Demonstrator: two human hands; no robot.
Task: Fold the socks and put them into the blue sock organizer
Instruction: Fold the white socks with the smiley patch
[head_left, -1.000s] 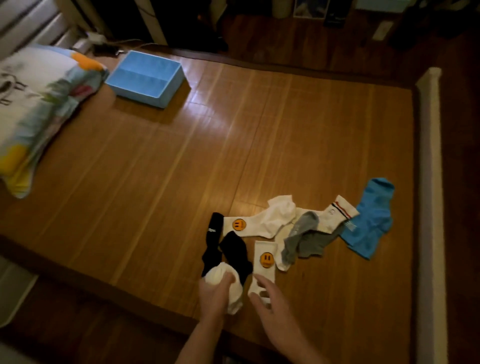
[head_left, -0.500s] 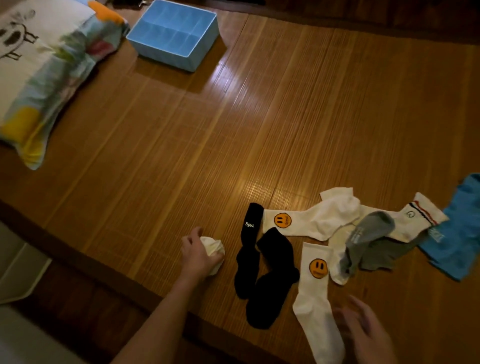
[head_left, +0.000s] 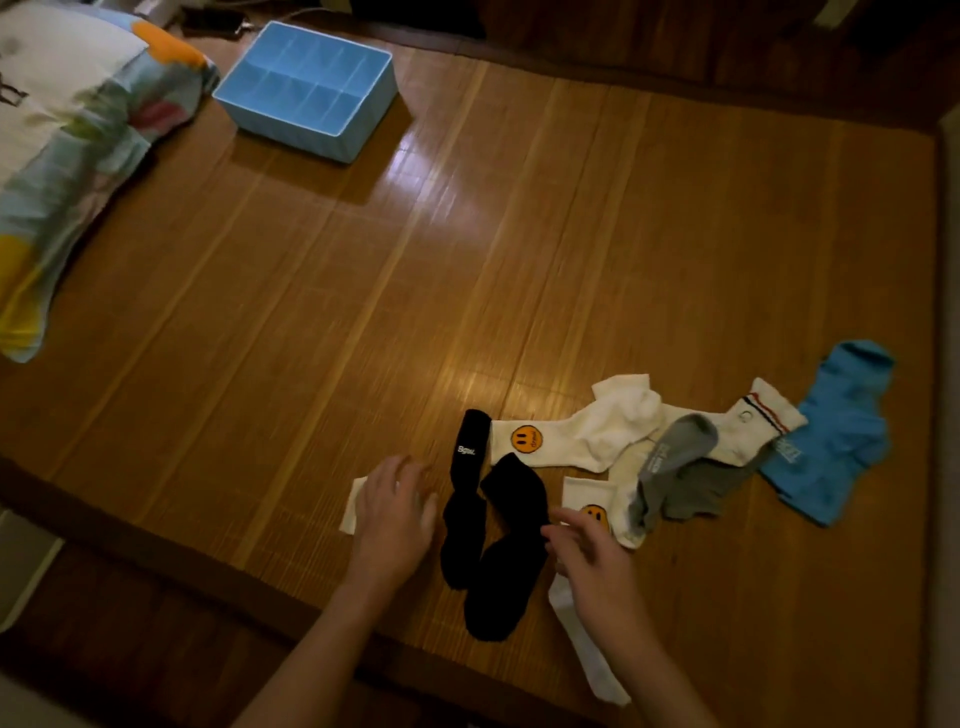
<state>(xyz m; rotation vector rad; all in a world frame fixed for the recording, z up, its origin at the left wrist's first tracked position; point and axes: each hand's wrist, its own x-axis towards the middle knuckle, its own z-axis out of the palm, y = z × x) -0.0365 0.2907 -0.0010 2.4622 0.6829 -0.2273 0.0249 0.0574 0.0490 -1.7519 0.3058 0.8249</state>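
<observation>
Nearest, the right hand (head_left: 592, 556) is open with fingers spread, palm down over a long white sock with an orange smiley patch (head_left: 589, 660); whether it touches the sock cannot be told. To its left lie two black socks (head_left: 511, 551) side by side, one with white lettering. Left of those, the left hand (head_left: 395, 514) is also open, its blurred fingers splayed over a small folded white sock (head_left: 354, 506). Just beyond, a second white smiley sock (head_left: 571, 441), grey socks (head_left: 680, 478), a white sock with a striped cuff (head_left: 758, 421) and bright blue socks (head_left: 836, 447) overlap towards the right on the brown woven bamboo mat (head_left: 363, 312). Far left stands the blue plastic sock organizer (head_left: 311, 132), its compartments holding nothing, just beside a colourful patterned pillow (head_left: 62, 135).
</observation>
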